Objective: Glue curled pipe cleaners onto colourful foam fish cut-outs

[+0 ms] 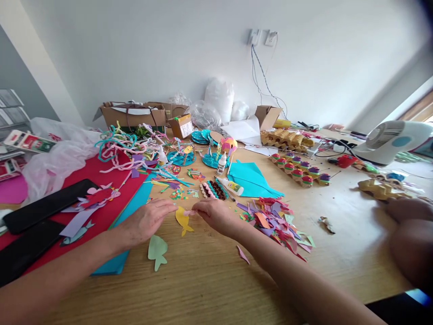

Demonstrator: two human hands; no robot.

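The yellow paper fish (pixel 182 218) lies between the fingertips of both hands; the left hand (pixel 149 219) reaches its edge, its grip impossible to tell, while the right hand (pixel 216 215) pinches a small pink piece (pixel 190 213) beside it. Nearer the wearer than the left fingers lies a green paper cutout (pixel 157 251); colored scraps (pixel 275 221) spread right of the right fingers.

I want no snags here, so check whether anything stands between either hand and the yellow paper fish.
A small pink piece shows between the right hand and the yellow paper fish. Nothing visible stands between the left hand and the fish.
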